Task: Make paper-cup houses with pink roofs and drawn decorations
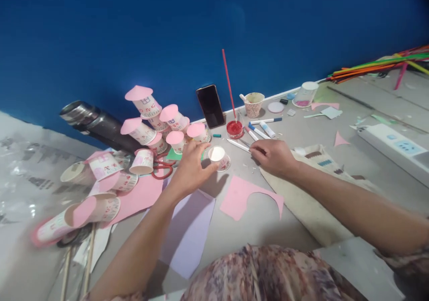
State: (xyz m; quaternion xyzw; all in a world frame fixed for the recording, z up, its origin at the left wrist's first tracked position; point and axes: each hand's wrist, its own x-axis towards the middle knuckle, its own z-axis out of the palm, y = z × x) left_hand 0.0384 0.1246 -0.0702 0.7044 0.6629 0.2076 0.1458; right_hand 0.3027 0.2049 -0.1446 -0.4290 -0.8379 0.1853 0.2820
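Observation:
A small paper cup (pixel 224 163) with red drawings on its side stands upside down in the middle of the table. My left hand (pixel 191 167) is beside it, thumb and fingers apart around its left side; whether they touch it I cannot tell. My right hand (pixel 272 156) rests closed on the table by a white marker (pixel 238 146); what its fingers hold, if anything, is hidden. Left of my left hand, similar cups with pink paper cone tops, such as this decorated cup (pixel 145 106), are stacked up. A pink paper offcut (pixel 236 198) lies in front of the small cup.
Against the blue wall are a black flask (pixel 97 122), a phone (pixel 210 106), a red pot (pixel 234 130) with an upright stick, and a patterned cup (pixel 254 106). Orange-handled scissors (pixel 163 169) lie left, purple paper (pixel 191 229) in front, a power strip (pixel 393 142) right.

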